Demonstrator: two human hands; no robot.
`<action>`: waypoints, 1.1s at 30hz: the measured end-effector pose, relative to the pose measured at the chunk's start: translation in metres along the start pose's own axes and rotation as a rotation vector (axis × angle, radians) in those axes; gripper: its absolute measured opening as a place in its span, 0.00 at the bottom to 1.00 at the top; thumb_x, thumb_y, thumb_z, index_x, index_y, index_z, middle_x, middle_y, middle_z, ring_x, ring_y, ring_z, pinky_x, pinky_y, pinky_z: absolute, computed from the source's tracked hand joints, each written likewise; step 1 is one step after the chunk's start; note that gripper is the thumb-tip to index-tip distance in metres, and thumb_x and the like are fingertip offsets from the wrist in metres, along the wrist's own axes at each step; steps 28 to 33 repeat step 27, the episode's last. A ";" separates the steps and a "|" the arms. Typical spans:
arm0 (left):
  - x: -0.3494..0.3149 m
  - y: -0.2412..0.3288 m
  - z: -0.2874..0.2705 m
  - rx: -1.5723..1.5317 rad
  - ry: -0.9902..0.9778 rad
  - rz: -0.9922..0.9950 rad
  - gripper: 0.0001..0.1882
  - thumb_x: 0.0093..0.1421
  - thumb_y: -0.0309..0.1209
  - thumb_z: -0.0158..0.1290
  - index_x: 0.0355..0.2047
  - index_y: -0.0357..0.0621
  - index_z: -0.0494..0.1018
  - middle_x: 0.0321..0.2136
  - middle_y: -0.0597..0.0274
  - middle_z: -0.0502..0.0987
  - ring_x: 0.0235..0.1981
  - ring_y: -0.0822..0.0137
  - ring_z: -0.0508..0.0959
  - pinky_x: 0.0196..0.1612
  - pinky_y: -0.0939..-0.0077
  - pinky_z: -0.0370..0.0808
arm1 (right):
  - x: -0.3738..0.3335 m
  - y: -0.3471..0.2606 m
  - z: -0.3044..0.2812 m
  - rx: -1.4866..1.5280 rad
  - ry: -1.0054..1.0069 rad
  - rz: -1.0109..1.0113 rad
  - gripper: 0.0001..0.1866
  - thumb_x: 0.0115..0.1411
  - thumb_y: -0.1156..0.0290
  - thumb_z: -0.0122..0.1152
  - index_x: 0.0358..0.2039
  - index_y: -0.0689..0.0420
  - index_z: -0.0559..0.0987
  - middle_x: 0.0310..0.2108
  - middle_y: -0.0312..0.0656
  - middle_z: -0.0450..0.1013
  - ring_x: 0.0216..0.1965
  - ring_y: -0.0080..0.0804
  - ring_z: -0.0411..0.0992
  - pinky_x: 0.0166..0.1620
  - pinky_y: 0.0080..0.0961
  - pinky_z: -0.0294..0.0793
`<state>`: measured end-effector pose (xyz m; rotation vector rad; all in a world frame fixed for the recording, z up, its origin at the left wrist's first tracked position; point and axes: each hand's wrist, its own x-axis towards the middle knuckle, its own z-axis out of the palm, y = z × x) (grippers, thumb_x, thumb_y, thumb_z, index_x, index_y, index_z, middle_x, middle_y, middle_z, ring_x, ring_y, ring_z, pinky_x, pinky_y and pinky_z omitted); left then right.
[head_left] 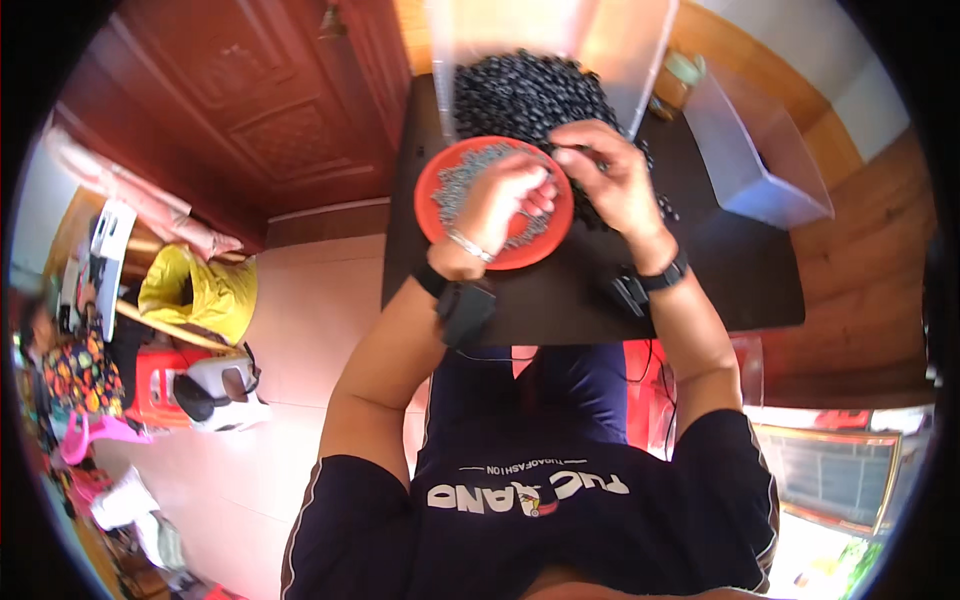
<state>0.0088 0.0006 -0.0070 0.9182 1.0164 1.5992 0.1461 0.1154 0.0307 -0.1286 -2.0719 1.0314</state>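
Observation:
My left hand [503, 198] is over a round red plate [428, 214], its fingers curled in. The plate bears a heap of small silvery metal pieces [458, 188], too small to name. To the right of the plate's rim, my right hand [612, 183] has thumb and forefinger pinched together; a small dark thing may be between them, but blur hides it. Behind both hands lies a big pile of small shiny black pieces [530, 92] in a see-through plastic bin [648, 72]. More black pieces are scattered under and beside my right hand.
The dark table [560, 312] holds everything. On its right stands a second clear plastic bin [765, 185]. A reddish wooden door [270, 110] is at the far left. A yellow bag [215, 295] stands by the left wall, and another person [75, 365] sits at the left edge.

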 end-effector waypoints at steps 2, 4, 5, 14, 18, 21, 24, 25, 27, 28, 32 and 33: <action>-0.004 0.004 0.013 0.067 -0.021 -0.015 0.11 0.62 0.34 0.45 0.34 0.40 0.72 0.28 0.64 0.75 0.29 0.73 0.75 0.33 0.80 0.70 | 0.005 -0.010 -0.011 -0.050 -0.004 0.043 0.07 0.58 0.79 0.59 0.38 0.62 0.79 0.35 0.37 0.74 0.37 0.20 0.71 0.40 0.15 0.70; -0.010 0.015 0.019 0.130 -0.086 0.017 0.10 0.62 0.34 0.46 0.34 0.40 0.72 0.28 0.65 0.75 0.29 0.75 0.74 0.32 0.82 0.68 | 0.019 -0.032 -0.013 -0.069 -0.062 0.169 0.06 0.59 0.78 0.58 0.36 0.61 0.79 0.32 0.33 0.74 0.35 0.17 0.70 0.40 0.16 0.70; -0.012 0.017 0.022 0.140 -0.076 0.071 0.09 0.62 0.32 0.46 0.34 0.39 0.72 0.27 0.65 0.75 0.28 0.76 0.73 0.31 0.83 0.68 | 0.029 -0.044 -0.010 -0.215 -0.128 0.106 0.06 0.58 0.79 0.58 0.36 0.62 0.79 0.31 0.35 0.74 0.34 0.18 0.71 0.38 0.16 0.70; -0.009 0.026 0.011 0.384 -0.105 0.390 0.10 0.58 0.30 0.47 0.28 0.34 0.72 0.23 0.51 0.75 0.27 0.58 0.76 0.33 0.68 0.71 | 0.107 -0.053 0.069 -0.232 -0.729 0.166 0.11 0.53 0.70 0.59 0.33 0.64 0.78 0.28 0.41 0.76 0.30 0.25 0.73 0.36 0.23 0.73; -0.020 0.025 0.010 0.524 0.052 0.408 0.11 0.57 0.30 0.47 0.26 0.33 0.72 0.25 0.45 0.75 0.31 0.49 0.76 0.35 0.60 0.71 | 0.115 -0.037 0.084 -0.181 -0.844 0.329 0.13 0.52 0.68 0.60 0.33 0.64 0.79 0.26 0.41 0.76 0.29 0.25 0.73 0.35 0.22 0.72; -0.030 0.018 -0.006 0.534 0.096 0.350 0.11 0.56 0.30 0.47 0.26 0.32 0.71 0.25 0.45 0.74 0.30 0.51 0.75 0.36 0.61 0.71 | 0.119 -0.024 0.097 -0.300 -0.867 0.250 0.13 0.51 0.68 0.60 0.33 0.63 0.79 0.26 0.42 0.76 0.29 0.26 0.73 0.34 0.23 0.73; -0.059 0.025 -0.021 0.355 0.272 0.233 0.10 0.57 0.31 0.47 0.28 0.34 0.72 0.27 0.50 0.75 0.29 0.55 0.76 0.35 0.64 0.72 | 0.124 -0.017 0.113 -0.505 -0.869 0.174 0.10 0.54 0.71 0.59 0.35 0.62 0.78 0.29 0.38 0.77 0.31 0.25 0.73 0.36 0.21 0.73; -0.068 0.027 -0.026 0.158 0.225 0.148 0.09 0.59 0.31 0.46 0.30 0.37 0.71 0.28 0.58 0.74 0.29 0.64 0.74 0.33 0.71 0.70 | 0.126 -0.014 0.119 -0.612 -0.853 0.134 0.10 0.54 0.70 0.59 0.35 0.61 0.79 0.30 0.39 0.77 0.31 0.29 0.74 0.37 0.23 0.73; -0.076 0.026 -0.032 -0.059 0.226 0.022 0.09 0.61 0.33 0.46 0.34 0.40 0.70 0.31 0.64 0.75 0.34 0.71 0.75 0.37 0.76 0.70 | 0.130 -0.011 0.130 -0.789 -0.858 -0.001 0.13 0.53 0.66 0.61 0.36 0.60 0.79 0.34 0.43 0.78 0.35 0.37 0.76 0.41 0.31 0.74; -0.076 0.026 -0.032 -0.059 0.226 0.022 0.09 0.61 0.33 0.46 0.34 0.40 0.70 0.31 0.64 0.75 0.34 0.71 0.75 0.37 0.76 0.70 | 0.130 -0.011 0.130 -0.789 -0.858 -0.001 0.13 0.53 0.66 0.61 0.36 0.60 0.79 0.34 0.43 0.78 0.35 0.37 0.76 0.41 0.31 0.74; -0.076 0.026 -0.032 -0.059 0.226 0.022 0.09 0.61 0.33 0.46 0.34 0.40 0.70 0.31 0.64 0.75 0.34 0.71 0.75 0.37 0.76 0.70 | 0.130 -0.011 0.130 -0.789 -0.858 -0.001 0.13 0.53 0.66 0.61 0.36 0.60 0.79 0.34 0.43 0.78 0.35 0.37 0.76 0.41 0.31 0.74; -0.076 0.026 -0.032 -0.059 0.226 0.022 0.09 0.61 0.33 0.46 0.34 0.40 0.70 0.31 0.64 0.75 0.34 0.71 0.75 0.37 0.76 0.70 | 0.130 -0.011 0.130 -0.789 -0.858 -0.001 0.13 0.53 0.66 0.61 0.36 0.60 0.79 0.34 0.43 0.78 0.35 0.37 0.76 0.41 0.31 0.74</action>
